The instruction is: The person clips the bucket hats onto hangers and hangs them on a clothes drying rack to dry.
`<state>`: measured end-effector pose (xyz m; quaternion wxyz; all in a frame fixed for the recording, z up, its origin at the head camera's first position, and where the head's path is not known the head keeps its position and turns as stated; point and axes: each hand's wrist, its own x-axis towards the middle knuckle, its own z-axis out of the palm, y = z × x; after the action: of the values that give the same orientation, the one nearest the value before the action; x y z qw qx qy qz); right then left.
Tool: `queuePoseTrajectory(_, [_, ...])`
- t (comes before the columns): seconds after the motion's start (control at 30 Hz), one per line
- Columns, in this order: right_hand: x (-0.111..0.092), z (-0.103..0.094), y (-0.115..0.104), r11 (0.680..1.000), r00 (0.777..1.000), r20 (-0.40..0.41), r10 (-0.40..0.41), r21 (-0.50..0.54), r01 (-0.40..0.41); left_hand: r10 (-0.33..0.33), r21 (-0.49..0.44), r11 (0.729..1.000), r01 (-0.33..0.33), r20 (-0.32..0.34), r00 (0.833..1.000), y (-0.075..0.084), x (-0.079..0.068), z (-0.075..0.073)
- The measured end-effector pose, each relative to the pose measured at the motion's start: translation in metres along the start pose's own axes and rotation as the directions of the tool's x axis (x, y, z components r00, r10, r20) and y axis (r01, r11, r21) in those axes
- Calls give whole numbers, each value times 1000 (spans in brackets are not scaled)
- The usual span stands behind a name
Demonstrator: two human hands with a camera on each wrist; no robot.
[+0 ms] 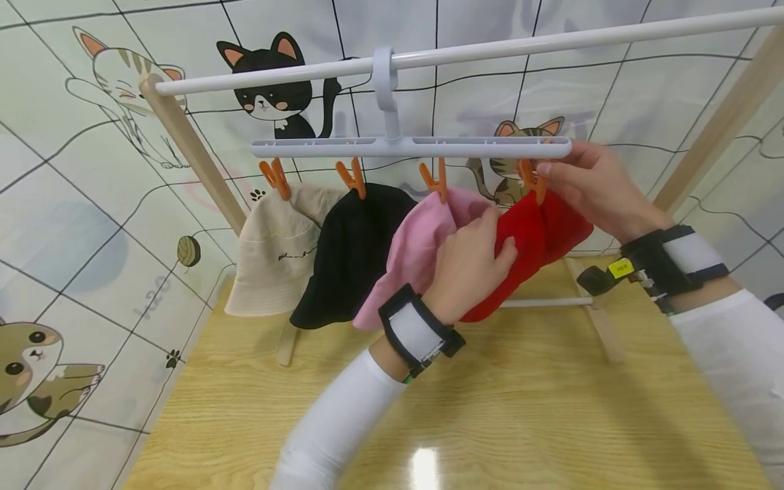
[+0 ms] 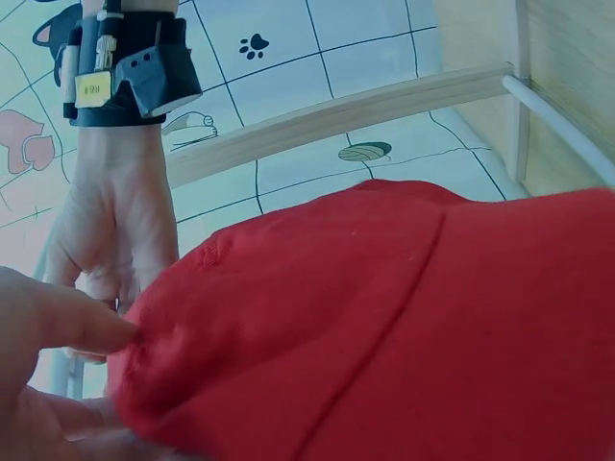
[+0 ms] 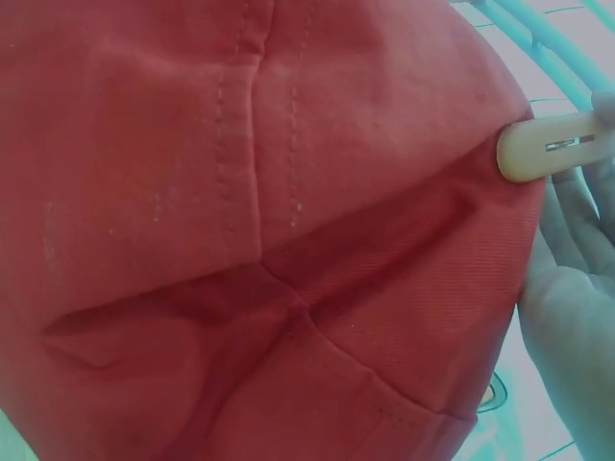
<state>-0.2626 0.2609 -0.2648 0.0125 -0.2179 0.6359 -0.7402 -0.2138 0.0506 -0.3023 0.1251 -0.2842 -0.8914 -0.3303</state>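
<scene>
A red bucket hat (image 1: 520, 238) hangs at the right end of a pale hanger (image 1: 410, 147), an orange clothespin (image 1: 533, 181) at its top. My right hand (image 1: 603, 194) is up at that clothespin, thumb and fingers pinching it. In the right wrist view the clothespin (image 3: 548, 146) bites the hat's folded edge. My left hand (image 1: 471, 262) pinches the red hat lower down; in the left wrist view its thumb (image 2: 72, 322) lies on the cloth, with fingers on the other side. Left of this hand hang a pink hat (image 1: 416, 245), a black hat (image 1: 358, 252) and a beige hat (image 1: 275, 252), each under an orange clothespin.
The hanger hooks over a white rod (image 1: 275, 73) between wooden posts (image 1: 190, 150). A lower white bar (image 1: 545, 301) joins the stand's feet on the wooden table (image 1: 520, 408). Behind is a tiled backdrop (image 1: 147, 224) with cartoon cats.
</scene>
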Motion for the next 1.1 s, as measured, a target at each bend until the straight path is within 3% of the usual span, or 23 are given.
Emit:
queuePoseTrajectory(0.17, [2,-5,-5,998,999,-40,-7,-69,4,33,58,998,-31,-31,999,-12,-15,-6])
queuePoseTrajectory(0.4, [5,-18,-7,997,997,-67,-26,74,31,12,-47,999,-14,-33,999,-22,-36,-15])
queuePoseTrajectory(0.53, [4,-25,-6,995,995,-83,-48,84,55,-2,-35,999,0,-57,998,-25,-47,-20])
queuePoseTrajectory(0.77, [1,-36,-8,991,995,-85,-53,121,63,-17,35,999,22,-137,990,-32,-64,-28])
queuePoseTrajectory(1.1, [-12,-38,-10,985,983,-175,-47,157,75,-23,83,995,46,-263,964,-50,-93,-38])
